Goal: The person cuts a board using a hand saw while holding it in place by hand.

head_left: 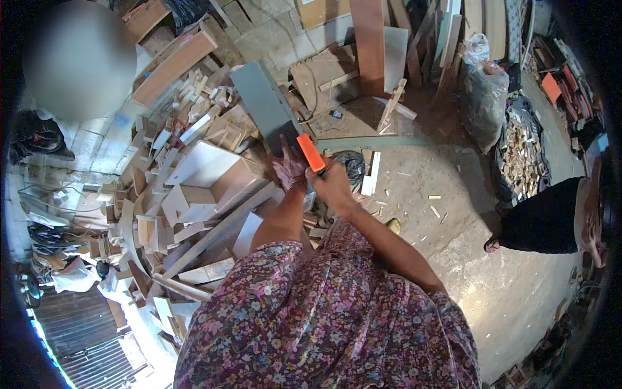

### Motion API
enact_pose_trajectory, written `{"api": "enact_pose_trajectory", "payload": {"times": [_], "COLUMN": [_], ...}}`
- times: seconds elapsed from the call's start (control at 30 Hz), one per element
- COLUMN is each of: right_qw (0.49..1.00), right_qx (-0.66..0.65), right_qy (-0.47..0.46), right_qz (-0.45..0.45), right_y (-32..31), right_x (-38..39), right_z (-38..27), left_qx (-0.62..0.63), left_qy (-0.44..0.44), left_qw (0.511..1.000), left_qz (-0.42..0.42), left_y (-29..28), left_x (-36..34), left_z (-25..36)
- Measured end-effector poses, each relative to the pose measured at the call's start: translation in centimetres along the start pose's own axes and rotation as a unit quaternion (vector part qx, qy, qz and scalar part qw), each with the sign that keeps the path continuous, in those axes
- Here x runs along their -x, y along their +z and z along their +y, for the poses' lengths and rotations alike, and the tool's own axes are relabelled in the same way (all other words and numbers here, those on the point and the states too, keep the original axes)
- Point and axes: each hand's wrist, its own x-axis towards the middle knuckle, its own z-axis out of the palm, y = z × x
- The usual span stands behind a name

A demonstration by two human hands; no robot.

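My left hand (288, 167) grips the lower end of a long grey board (258, 97), which slants up and away toward the top left. My right hand (330, 181) is closed on an orange-and-black tool (311, 152), whose orange part lies against or just beside the board's lower right end; its exact kind is unclear. A crumpled black plastic bag (354, 166) and a white wooden strip (372, 174) lie just right of my hands.
Piled wood offcuts (201, 194) fill the left. Leaning planks (367, 42) stand behind. Stuffed sacks (484, 97) and a heap of small pieces (521, 149) are at right, near another person in dark clothing (541, 217). The concrete floor (473, 292) has scattered scraps.
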Motion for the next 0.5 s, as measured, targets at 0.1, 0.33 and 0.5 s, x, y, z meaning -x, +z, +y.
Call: {"api": "enact_pose_trajectory", "payload": {"times": [0.1,0.33,0.5], "right_qw": [0.999,0.995,0.998], "right_qx": [-0.018,-0.079,-0.004], "right_qy": [-0.037,0.021,-0.045], "right_qz": [0.003,-0.053,-0.044], "right_y": [-0.2,-0.9,-1.0], "right_x": [1.5,1.1,1.0], "right_z": [-0.9,0.1,-0.2], "left_qx": [0.1,-0.018,0.031], "left_qy": [-0.023,0.065,-0.007], "left_qw": [0.995,0.997,0.999], "left_qz": [-0.018,0.033,-0.002], "left_y": [4.5,3.6,-0.7], "left_x": [-0.6,-0.2,0.1], "left_z": [-3.3,-2.1,-0.3]}}
